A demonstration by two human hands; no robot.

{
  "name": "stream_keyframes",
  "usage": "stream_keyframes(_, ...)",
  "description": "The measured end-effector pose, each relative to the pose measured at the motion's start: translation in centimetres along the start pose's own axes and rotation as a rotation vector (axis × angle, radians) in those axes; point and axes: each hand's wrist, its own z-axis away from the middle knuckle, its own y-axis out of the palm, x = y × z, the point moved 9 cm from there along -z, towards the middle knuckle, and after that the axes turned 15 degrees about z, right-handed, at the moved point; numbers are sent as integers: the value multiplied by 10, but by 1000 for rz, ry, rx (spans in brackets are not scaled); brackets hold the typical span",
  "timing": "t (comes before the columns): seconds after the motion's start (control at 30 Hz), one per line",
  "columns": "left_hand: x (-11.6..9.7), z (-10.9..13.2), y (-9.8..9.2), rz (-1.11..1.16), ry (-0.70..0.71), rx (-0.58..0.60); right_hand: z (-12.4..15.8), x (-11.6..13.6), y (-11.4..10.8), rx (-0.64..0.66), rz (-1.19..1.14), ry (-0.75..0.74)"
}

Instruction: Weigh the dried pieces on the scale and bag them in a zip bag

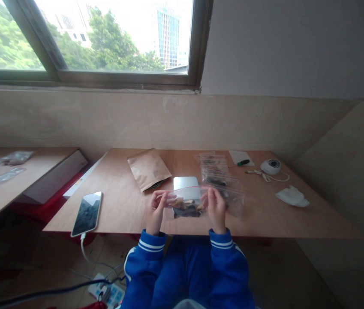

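A clear zip bag (186,209) with a red seal line hangs between my two hands over the table's front edge. Dark and tan dried pieces lie inside it. My left hand (156,209) pinches its top left corner, and my right hand (215,208) pinches the top right. Just behind the bag sits a flat silver-white device, perhaps a small scale (185,182), partly covered by it. A row of filled zip bags (215,174) lies to the right, reaching back from my right hand. Behind my left hand rests a brown paper pouch (148,169), its mouth facing me.
A phone (87,213) on a charging cable lies at the table's left front. To the right are a green-handled screwdriver (243,162), a white camera-like device (270,166) with its cable, and a crumpled white tissue (292,196). Another table (40,171) stands at left.
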Motion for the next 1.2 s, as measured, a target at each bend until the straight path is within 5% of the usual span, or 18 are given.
stream_keyframes(0.57, -17, -3, -25, -248, 68, -71, 0, 5, -19, -21, 114, -71)
stream_keyframes(0.8, -31, 3, -23, -398, 205, -174, 0, 16, -20, -64, 148, -135)
stream_keyframes(1.03, -10, 1, -6, -72, 114, -38, -3, 8, -2, 10, -97, -31)
stream_keyframes(1.2, 1, 0, -7, 0, 99, -55, -1, -3, 18, 86, -157, 33)
